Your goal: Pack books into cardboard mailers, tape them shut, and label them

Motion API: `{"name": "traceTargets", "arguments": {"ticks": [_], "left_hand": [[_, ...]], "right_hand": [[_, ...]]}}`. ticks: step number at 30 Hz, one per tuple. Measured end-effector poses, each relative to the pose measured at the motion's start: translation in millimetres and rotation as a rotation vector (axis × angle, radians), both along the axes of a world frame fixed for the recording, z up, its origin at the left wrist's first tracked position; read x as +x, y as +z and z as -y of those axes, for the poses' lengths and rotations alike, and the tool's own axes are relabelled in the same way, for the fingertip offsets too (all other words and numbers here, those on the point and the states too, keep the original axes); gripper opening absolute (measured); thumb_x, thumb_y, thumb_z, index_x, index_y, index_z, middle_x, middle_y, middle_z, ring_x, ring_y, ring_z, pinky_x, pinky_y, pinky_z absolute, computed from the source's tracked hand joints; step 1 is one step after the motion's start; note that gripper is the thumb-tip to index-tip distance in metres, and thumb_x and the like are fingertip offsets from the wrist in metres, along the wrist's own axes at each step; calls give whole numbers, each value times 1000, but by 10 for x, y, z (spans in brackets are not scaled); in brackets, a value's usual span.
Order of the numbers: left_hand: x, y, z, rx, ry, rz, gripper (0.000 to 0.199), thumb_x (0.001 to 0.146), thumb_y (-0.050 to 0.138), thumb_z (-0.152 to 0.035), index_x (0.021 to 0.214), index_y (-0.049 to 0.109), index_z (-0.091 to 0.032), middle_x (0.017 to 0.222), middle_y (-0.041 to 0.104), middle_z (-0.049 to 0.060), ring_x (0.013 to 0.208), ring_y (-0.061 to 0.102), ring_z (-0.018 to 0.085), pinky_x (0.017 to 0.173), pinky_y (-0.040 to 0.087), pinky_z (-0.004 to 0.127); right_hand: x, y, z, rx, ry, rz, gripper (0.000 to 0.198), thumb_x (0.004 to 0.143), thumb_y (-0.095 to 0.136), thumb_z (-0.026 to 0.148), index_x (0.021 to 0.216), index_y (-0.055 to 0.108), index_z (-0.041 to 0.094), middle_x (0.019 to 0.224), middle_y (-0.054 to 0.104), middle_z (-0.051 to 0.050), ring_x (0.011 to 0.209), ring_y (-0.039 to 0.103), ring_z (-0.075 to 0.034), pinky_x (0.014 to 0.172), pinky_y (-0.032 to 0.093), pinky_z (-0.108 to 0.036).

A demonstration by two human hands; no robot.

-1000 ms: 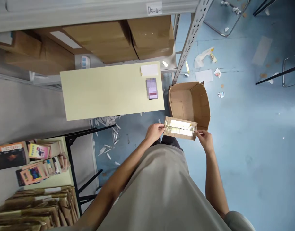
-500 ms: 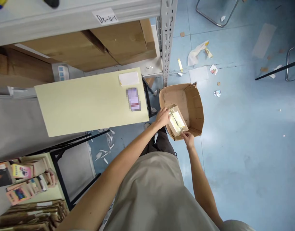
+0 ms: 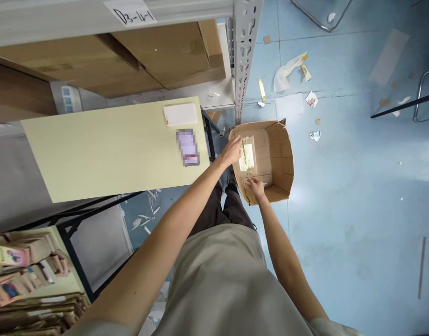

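An open cardboard box (image 3: pixel 284 154) stands on the blue floor beside a pale yellow table (image 3: pixel 105 149). Inside it, against the left wall, lies a flat brown parcel (image 3: pixel 248 161) with shiny tape along its top. My left hand (image 3: pixel 232 150) rests on the parcel's far end, at the box's left rim. My right hand (image 3: pixel 256 187) holds the parcel's near end, down inside the box. Both arms reach forward over my grey shirt.
On the table lie a white card (image 3: pixel 179 114) and a small purple packet (image 3: pixel 188 147). A metal shelf post (image 3: pixel 244 56) with cardboard cartons (image 3: pixel 130 56) stands behind. Paper scraps (image 3: pixel 287 74) litter the floor. Stacked booklets and flat cartons (image 3: pixel 21 270) lie at lower left.
The parcel, held in the air before the box a second ago, has been turned lengthwise and lowered into the box. Both hands followed it in.
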State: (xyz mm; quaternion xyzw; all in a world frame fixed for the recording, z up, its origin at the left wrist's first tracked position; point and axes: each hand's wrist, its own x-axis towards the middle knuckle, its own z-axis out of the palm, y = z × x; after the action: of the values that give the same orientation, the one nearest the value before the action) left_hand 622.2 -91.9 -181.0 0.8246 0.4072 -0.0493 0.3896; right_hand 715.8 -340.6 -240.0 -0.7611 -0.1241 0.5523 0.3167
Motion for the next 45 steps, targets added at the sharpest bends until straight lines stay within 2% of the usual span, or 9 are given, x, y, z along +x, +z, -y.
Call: {"name": "traceTargets", "arguments": {"ticks": [4, 13, 20, 23, 26, 31, 37, 40, 45], "left_hand": [[-265, 53, 45, -17, 82, 18, 59, 97, 54, -8, 155, 56, -2, 171, 49, 24, 164, 41, 33, 140, 28, 51], [-1138, 791, 892, -35, 254, 104, 35, 104, 56, -18, 135, 73, -17, 146, 72, 14, 138, 67, 28, 127, 50, 48], [-1769, 1250, 1238, -17, 441, 232, 22, 101, 61, -17, 111, 79, -22, 122, 80, 9, 117, 76, 25, 111, 60, 43], [-1992, 1431, 1294, 1, 512, 304, 19, 100, 62, -19, 103, 80, -23, 114, 82, 7, 108, 78, 23, 103, 62, 40], [-2215, 1610, 1321, 41, 603, 385, 16, 100, 64, -23, 99, 80, -24, 110, 83, 6, 103, 79, 23, 98, 62, 37], [-2801, 1941, 1365, 104, 773, 528, 14, 101, 67, -29, 97, 80, -24, 106, 83, 6, 99, 79, 22, 95, 62, 35], [-4010, 2304, 1597, 192, 1028, 648, 15, 99, 69, -33, 95, 80, -24, 101, 84, 5, 98, 79, 23, 95, 62, 36], [-4706, 2398, 1782, 199, 1160, 669, 17, 97, 66, -30, 97, 82, -25, 103, 84, 5, 99, 78, 23, 98, 63, 37], [-5811, 2444, 2146, 263, 1373, 654, 21, 94, 63, -27, 97, 84, -25, 106, 84, 6, 102, 78, 25, 99, 63, 40]], "right_hand": [[-108, 37, -50, -49, -6, -68, 39, 82, 79, 58, 89, 74, 20, 85, 82, -7, 84, 82, -26, 83, 66, -37], [-64, 543, 43, -57, 43, -199, 43, 76, 91, 57, 83, 74, 19, 81, 82, -11, 80, 81, -25, 81, 67, -39], [-30, 928, -365, 50, 137, -230, 56, 67, 94, 68, 89, 77, 20, 93, 83, -13, 92, 80, -28, 95, 64, -44], [-148, 1172, -597, 130, 204, -241, 66, 63, 95, 75, 96, 80, 20, 105, 84, -14, 102, 79, -29, 103, 61, -45], [-369, 1476, -831, 230, 313, -264, 68, 69, 91, 79, 105, 81, 22, 112, 84, -13, 106, 79, -29, 107, 60, -47], [-1082, 2078, -1186, 334, 510, -291, 61, 79, 89, 74, 114, 82, 23, 112, 85, -11, 105, 79, -27, 109, 59, -48], [-2509, 2762, -1410, 433, 759, -276, 51, 91, 83, 67, 119, 81, 24, 116, 85, -11, 110, 79, -27, 107, 59, -46], [-3313, 2958, -1464, 454, 900, -273, 52, 92, 80, 68, 121, 81, 25, 117, 85, -10, 111, 79, -29, 106, 60, -46], [-4596, 3103, -1532, 484, 1094, -318, 50, 91, 81, 68, 119, 81, 26, 117, 85, -11, 113, 79, -30, 105, 62, -46]]}}
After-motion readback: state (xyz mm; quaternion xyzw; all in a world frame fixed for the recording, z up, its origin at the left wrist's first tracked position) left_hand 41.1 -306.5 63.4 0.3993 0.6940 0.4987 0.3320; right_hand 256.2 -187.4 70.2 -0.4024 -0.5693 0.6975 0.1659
